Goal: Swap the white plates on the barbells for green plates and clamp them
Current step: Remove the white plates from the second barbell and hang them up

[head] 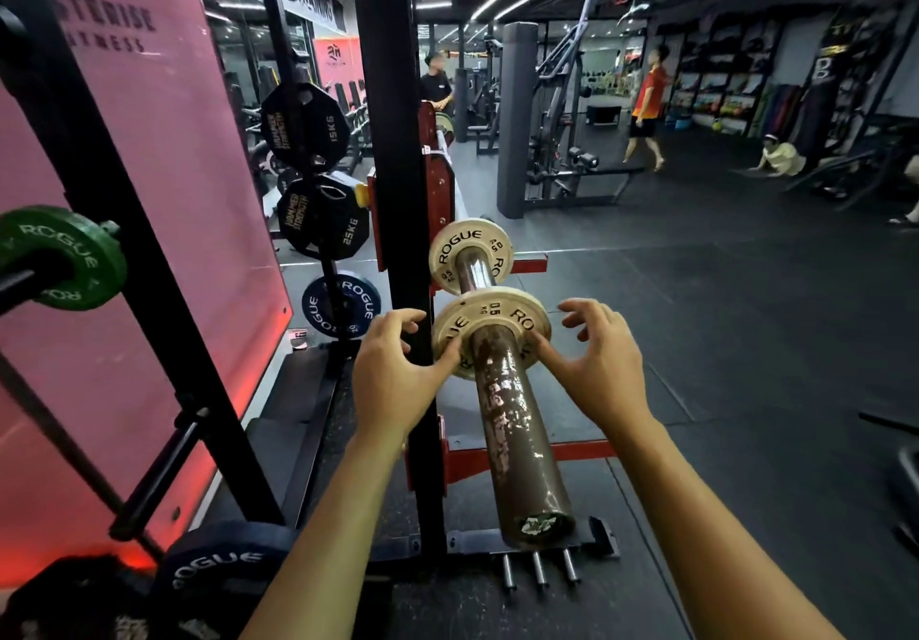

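- Barbell sleeve (517,435) runs from the near centre away into the scene; brown, worn, its end cap nearest the camera.
- Two white plates on the sleeve. Near white plate (490,323) sits partway along; far white plate (470,252) sits further up, a short stretch of shiny bar between them.
- Left hand (393,373) at the left rim of the near white plate: thumb pressed on its face, fingers (405,321) curled and spread behind the rim.
- Right hand (599,366) at the right rim: thumb touching the plate face beside the sleeve, other fingers spread wide and bent, apart from the plate.
- Both hands pinch the plate at its edges; neither is closed round it.
- Green plate (64,257) at far left on another bar, well apart from the hands.
- Black rack upright (393,167) just left of the sleeve; black and blue plates stored on pegs further left.
- People stand far back on the dark gym floor.
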